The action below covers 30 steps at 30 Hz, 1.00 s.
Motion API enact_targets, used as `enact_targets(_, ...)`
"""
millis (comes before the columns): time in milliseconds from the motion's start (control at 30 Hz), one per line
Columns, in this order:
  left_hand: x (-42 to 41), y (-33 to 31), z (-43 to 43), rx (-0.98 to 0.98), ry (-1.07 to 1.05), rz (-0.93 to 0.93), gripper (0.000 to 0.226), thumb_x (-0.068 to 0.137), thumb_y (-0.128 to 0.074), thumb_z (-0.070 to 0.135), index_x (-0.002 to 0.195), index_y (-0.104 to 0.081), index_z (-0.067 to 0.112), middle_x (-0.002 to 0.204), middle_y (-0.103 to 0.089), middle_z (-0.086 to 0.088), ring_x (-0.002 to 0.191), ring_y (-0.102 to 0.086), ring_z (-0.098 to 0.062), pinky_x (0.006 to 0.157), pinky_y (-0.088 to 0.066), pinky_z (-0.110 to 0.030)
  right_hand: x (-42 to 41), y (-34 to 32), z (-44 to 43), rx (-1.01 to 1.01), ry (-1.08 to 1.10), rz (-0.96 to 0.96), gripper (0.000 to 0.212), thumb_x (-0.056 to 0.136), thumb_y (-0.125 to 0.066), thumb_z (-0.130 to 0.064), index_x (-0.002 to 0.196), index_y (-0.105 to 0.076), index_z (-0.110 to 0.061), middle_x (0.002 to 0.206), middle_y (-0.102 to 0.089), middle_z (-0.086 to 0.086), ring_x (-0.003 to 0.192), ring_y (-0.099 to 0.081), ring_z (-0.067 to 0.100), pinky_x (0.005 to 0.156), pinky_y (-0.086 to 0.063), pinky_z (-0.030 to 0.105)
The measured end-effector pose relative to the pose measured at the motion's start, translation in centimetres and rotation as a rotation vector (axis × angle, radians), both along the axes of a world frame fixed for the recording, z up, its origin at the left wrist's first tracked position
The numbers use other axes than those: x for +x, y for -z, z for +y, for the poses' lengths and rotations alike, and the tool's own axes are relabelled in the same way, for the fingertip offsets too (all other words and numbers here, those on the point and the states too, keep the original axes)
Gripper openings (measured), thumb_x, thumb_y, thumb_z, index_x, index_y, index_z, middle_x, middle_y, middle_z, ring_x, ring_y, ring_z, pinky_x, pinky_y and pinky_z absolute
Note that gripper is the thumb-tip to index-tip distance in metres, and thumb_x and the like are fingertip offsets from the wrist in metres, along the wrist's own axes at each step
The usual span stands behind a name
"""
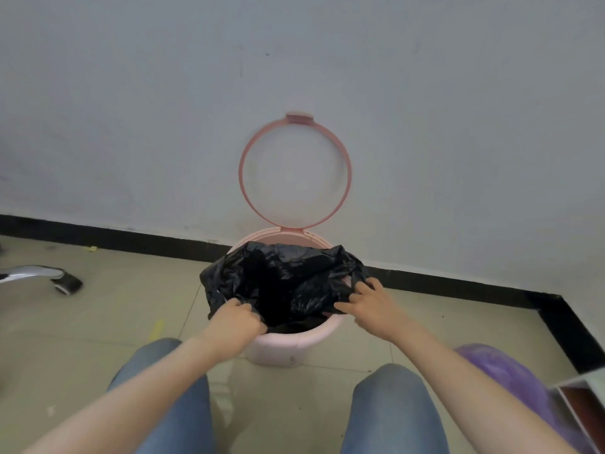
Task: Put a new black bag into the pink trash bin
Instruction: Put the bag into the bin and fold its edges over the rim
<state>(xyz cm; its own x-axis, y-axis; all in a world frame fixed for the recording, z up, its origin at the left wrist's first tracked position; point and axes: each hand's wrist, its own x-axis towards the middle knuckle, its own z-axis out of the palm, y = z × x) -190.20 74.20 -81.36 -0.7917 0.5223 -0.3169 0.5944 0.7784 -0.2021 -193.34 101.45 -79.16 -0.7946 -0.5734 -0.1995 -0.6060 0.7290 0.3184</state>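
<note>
Bag [288, 283], black and crumpled, is seen draped over the mouth of the pink bin [288, 347], which stands on the tiled floor against the wall at twelve o'clock from the person's knees. From the left, a chair caster [67, 285] is seen at about nine o'clock, well apart from the bin. Next, the left hand [237, 322] is closed on the bag's edge at about seven o'clock of the bin's mouth, with film bunched under the fingers. The bag's opening is spread roughly side to side between the two hands, and its far edge lies loose near the hinge at twelve o'clock. The ring lid [294, 168] is raised and leans against the wall. The right hand [373, 309] pinches the bag's edge at about four o'clock, fingers curled on the film. Both hands are about equally near the rim; the coming move is judged to turn on the edge being drawn outward and down over the rim. A purple bag [510, 381] lies at the far right. No brand, label or writing can be read.
</note>
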Motion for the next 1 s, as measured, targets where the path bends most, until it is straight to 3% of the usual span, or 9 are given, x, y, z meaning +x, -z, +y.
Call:
enact_targets(167,-4.2,-2.8,-4.5,0.305,-0.029,0.060,0.037,0.079,-0.046,0.000,0.096,-0.070,0.020,0.099,-0.072,0.000,0.098,-0.059,-0.023,0.077,-0.033,-0.028,-1.3,-0.8,1.0,-0.069,0.141,0.167,0.023,0.061,-0.074,-0.009,0.076,-0.072,-0.027,0.067,-0.065,-0.004,0.081,-0.058,0.021,0.078,-0.045,0.030)
enact_targets(333,-5.9,-3.4,-9.2,0.317,-0.349,0.136,0.038,0.086,-0.042,0.002,0.105,-0.066,0.025,0.116,-0.066,0.006,0.121,-0.047,-0.015,0.112,-0.013,-0.032,-2.1,-0.1,4.2,-0.370,0.570,0.042,0.029,0.089,-0.045,-0.006,0.102,-0.066,-0.022,0.115,-0.060,0.003,0.114,-0.043,0.026,0.090,-0.032,0.036)
enact_targets(433,-4.7,-2.3,-8.9,0.162,-0.371,0.065,0.058,0.081,-0.042,0.004,0.132,-0.042,0.030,0.145,-0.040,0.002,0.139,-0.020,-0.021,0.115,-0.003,-0.046,-1.8,0.6,3.9,-0.324,0.558,-0.015,0.031,0.086,-0.045,-0.004,0.106,-0.061,-0.022,0.126,-0.051,0.003,0.122,-0.036,0.026,0.097,-0.029,0.038)
enact_targets(533,-3.3,-0.9,-5.7,0.252,-0.255,0.080,0.074,0.079,-0.046,0.023,0.144,-0.013,0.031,0.157,-0.010,0.001,0.143,0.001,-0.020,0.115,0.003,-0.047,-1.2,1.2,2.7,-0.201,0.495,0.027,0.031,0.080,-0.047,-0.011,0.110,-0.054,-0.018,0.133,-0.045,0.007,0.129,-0.030,0.027,0.104,-0.024,0.044)
enact_targets(667,-2.8,0.8,-0.8,0.317,-0.281,-0.087,0.071,0.089,-0.038,0.050,0.146,-0.005,0.025,0.148,-0.035,-0.001,0.136,-0.029,-0.022,0.115,-0.006,-0.046,0.0,1.1,0.4,-0.150,0.347,0.161,0.035,0.068,-0.069,-0.026,0.100,-0.063,-0.013,0.130,-0.054,0.016,0.128,-0.043,0.034,0.101,-0.037,0.054)
enact_targets(767,-3.1,0.8,0.1,0.264,-0.279,-0.013,0.045,0.092,-0.040,0.037,0.134,-0.038,0.022,0.113,-0.062,-0.001,0.109,-0.050,-0.022,0.102,-0.027,-0.037,0.6,1.3,-0.9,-0.115,0.159,0.226,0.048,0.040,-0.086,-0.024,0.085,-0.071,-0.022,0.114,-0.069,0.008,0.109,-0.063,0.027,0.082,-0.055,0.045)
enact_targets(867,-2.7,0.6,-0.4,0.366,-0.191,0.031,0.025,0.089,-0.040,0.016,0.093,-0.064,0.019,0.081,-0.057,0.000,0.084,-0.052,-0.021,0.069,-0.028,-0.021,0.6,1.8,-1.5,-0.105,0.061,0.244,0.043,0.035,-0.090,-0.022,0.073,-0.072,-0.029,0.110,-0.071,0.006,0.105,-0.065,0.026,0.080,-0.055,0.043)
enact_targets(933,-2.5,0.7,-1.1,0.466,-0.174,0.018,0.021,0.089,-0.044,0.020,0.095,-0.064,0.017,0.086,-0.054,-0.001,0.087,-0.054,-0.021,0.059,-0.025,-0.024,0.4,1.3,-1.8,-0.172,0.088,0.261,0.030,0.037,-0.091,-0.022,0.057,-0.069,-0.026,0.105,-0.073,0.009,0.102,-0.067,0.029,0.078,-0.056,0.042)
enact_targets(1000,-2.2,0.9,-2.0,0.518,-0.211,-0.006,0.038,0.088,-0.050,0.034,0.124,-0.051,0.022,0.112,-0.050,0.000,0.104,-0.048,-0.019,0.064,-0.032,-0.023,0.3,0.6,-2.0,-0.255,0.107,0.279,0.027,0.038,-0.091,-0.018,0.053,-0.069,-0.023,0.103,-0.074,0.008,0.099,-0.068,0.029,0.075,-0.057,0.040)
